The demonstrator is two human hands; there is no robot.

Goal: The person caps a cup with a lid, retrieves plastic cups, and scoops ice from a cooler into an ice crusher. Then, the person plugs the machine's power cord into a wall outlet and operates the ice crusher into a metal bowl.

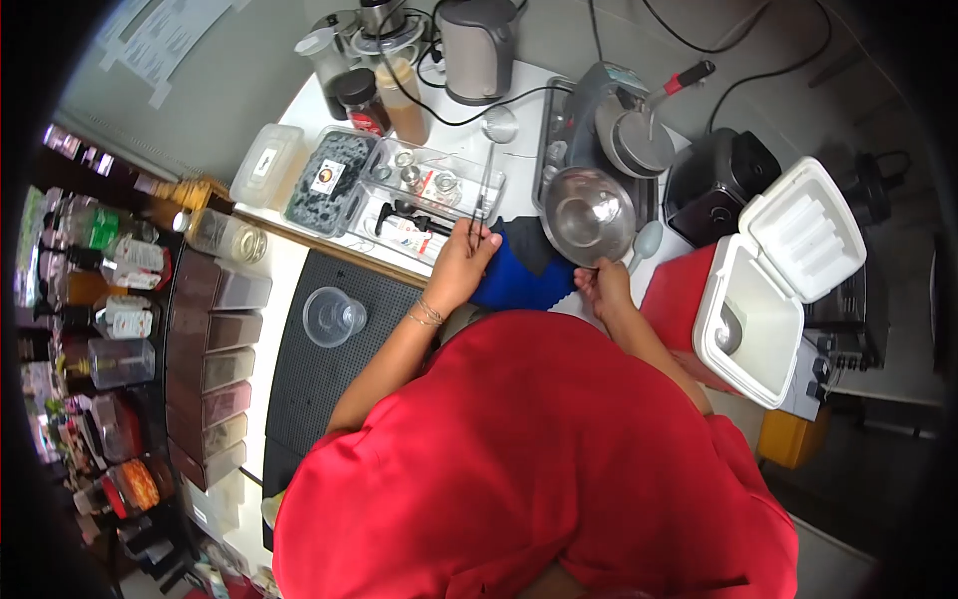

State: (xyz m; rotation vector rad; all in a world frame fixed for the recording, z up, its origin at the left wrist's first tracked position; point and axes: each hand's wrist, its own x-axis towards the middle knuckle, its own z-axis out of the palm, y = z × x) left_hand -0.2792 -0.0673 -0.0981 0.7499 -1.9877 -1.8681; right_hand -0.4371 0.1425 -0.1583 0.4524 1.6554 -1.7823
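Observation:
My left hand [465, 264] is closed around the lower end of a long, thin-handled skimmer [487, 172]. Its round, pale head [499, 125] points away from me, over the white table. With fingers pinched at the near rim, my right hand [605, 290] grips a shiny metal bowl [574, 222], which appears tilted. A blue and dark grey cloth [524, 272] lies between my hands. Just right of the bowl is a grey-green spoon [647, 242]. Left of my left hand, a clear divided tray [439, 185] contains small glass jars and black-handled tools.
A lidded tub of dark contents [327, 180], bottles and a kettle [477, 50] stand farther back. Pans [639, 140] sit behind the bowl. An open red and white cooler [743, 334] is at right. A clear cup [333, 317] rests on the black mat [344, 389].

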